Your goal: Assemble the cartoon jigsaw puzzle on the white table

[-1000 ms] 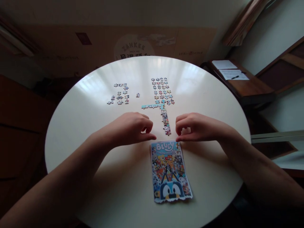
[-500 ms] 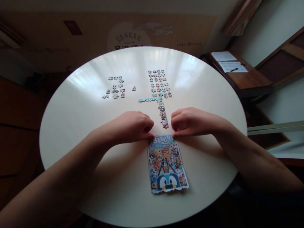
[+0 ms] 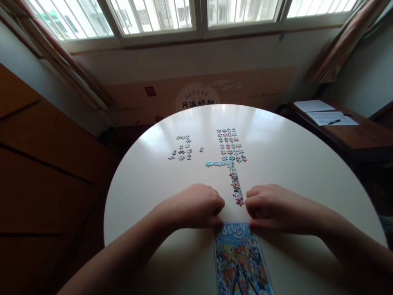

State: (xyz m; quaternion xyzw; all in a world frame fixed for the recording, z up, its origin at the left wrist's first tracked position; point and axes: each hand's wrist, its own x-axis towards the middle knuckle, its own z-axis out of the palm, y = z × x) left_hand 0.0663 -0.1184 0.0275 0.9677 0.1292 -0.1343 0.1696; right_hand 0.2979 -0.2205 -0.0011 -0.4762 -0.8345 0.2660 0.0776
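Observation:
A printed Bluey picture sheet [image 3: 238,258] lies on the table in front of me, its lower end cut off by the frame. My left hand [image 3: 204,207] is closed with thumb and fingers at the sheet's top left corner. At the top right corner my right hand [image 3: 268,207] is curled shut the same way. Just beyond the sheet, between the hands, runs a joined strip of puzzle pieces [image 3: 236,184]. It meets a light blue joined strip [image 3: 217,164] at its far end, forming a corner.
Loose puzzle pieces [image 3: 227,146] stand in rows beyond the corner. Another loose group [image 3: 181,152] lies to the left, with a single piece [image 3: 202,149] between them. On the right, a wooden side table [image 3: 365,133] holds papers [image 3: 331,118] and a pen. Windows [image 3: 153,16] are behind.
My view has tilted up and shifted left, bringing the windows in and cutting off the sheet's lower end. Both hands stay at the sheet's top corners; the puzzle pieces look unchanged.

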